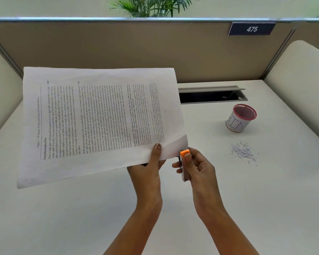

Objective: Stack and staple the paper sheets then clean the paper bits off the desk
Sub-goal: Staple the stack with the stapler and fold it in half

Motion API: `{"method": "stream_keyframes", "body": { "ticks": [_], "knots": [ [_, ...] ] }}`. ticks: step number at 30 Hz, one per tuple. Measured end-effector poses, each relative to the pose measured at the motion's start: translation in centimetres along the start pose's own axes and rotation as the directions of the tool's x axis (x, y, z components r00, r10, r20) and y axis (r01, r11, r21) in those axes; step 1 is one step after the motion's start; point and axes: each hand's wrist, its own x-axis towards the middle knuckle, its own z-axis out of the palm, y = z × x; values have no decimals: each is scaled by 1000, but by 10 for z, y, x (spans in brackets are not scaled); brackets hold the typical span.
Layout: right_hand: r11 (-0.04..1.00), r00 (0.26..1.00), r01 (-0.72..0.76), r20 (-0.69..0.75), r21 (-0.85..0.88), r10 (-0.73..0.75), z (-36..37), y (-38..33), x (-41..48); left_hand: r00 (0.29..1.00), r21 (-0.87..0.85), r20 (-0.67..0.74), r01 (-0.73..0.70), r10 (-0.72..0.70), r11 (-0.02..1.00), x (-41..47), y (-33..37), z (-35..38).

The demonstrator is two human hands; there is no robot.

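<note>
Above the table (81, 218), approx. mid-frame, we find the paper sheets (99, 122) held off the surface, stacked as one; sheet count n/a, edges merge. Left hand (149, 168) pinches the stack's near corner, thumb on top, rest beneath. Right hand (199, 172) has its fingers (189, 160) curled round the stapler (185, 168), orange nose at that same corner. Whether a staple is in: cannot tell. We judge stacking done, stapling in hand, clean-up not begun: paper bits (244, 152) lie in a loose heap on the table, right side, near the bin cup (240, 118). Count: 1 stack, 1 stapler, 1 heap, 1 bin cup, 2 hands.
</note>
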Motion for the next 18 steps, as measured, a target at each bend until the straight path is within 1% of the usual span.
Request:
{"method": "stream_keyframes", "body": {
  "ticks": [18],
  "knots": [
    [999,999,-12,-50,30,14,3,0,-1,999,-20,-25,36,-37,999,-3,2,2]
  ]
}}
